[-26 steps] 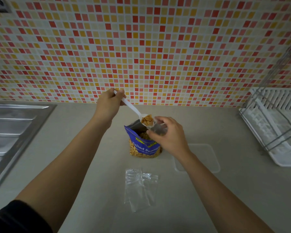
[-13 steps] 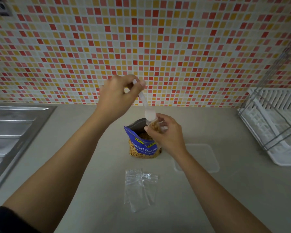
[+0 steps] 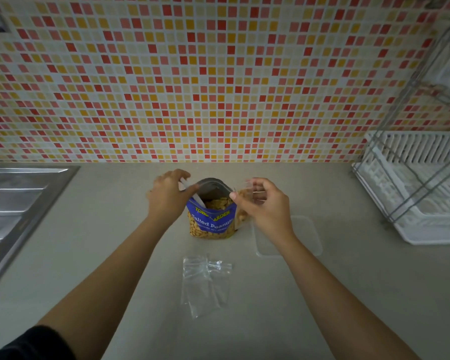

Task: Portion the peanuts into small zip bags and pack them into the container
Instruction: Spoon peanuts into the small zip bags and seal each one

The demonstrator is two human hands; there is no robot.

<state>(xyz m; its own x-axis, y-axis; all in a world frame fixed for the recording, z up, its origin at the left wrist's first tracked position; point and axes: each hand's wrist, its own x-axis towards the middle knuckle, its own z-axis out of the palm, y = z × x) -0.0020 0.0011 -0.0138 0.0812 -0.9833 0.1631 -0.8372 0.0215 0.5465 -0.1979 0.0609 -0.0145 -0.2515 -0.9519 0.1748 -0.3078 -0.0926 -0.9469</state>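
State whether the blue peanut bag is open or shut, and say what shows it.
Open: the peanut bag gapes at the top, peanuts show inside, and the left hand holds a spoon dipped into it.

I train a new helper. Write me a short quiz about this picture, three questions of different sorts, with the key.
1. True or false: the left hand holds the spoon, its bowl in the peanut bag.
2. The right hand holds: A a lid; B a zip bag with peanuts; C nothing.
3. Fill in: the empty bags lie on the ___.
Key: 1 true; 2 B; 3 counter.
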